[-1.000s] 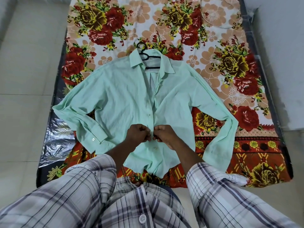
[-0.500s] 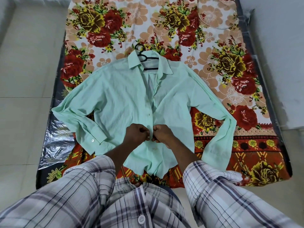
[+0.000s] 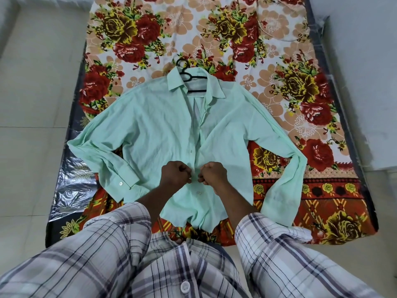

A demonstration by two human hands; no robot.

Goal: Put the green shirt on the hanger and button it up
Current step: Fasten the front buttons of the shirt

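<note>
A light green long-sleeved shirt (image 3: 150, 130) lies flat on a flowery red and orange bedsheet (image 3: 279, 50), with a black hanger (image 3: 189, 77) poking out at its collar. The left hand (image 3: 175, 176) and right hand (image 3: 213, 174) pinch the shirt's front edges, fingers curled tight.

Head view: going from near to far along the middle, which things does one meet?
Plaid shirt → hands (left hand, right hand) → green shirt → hanger → floral sheet.
</note>
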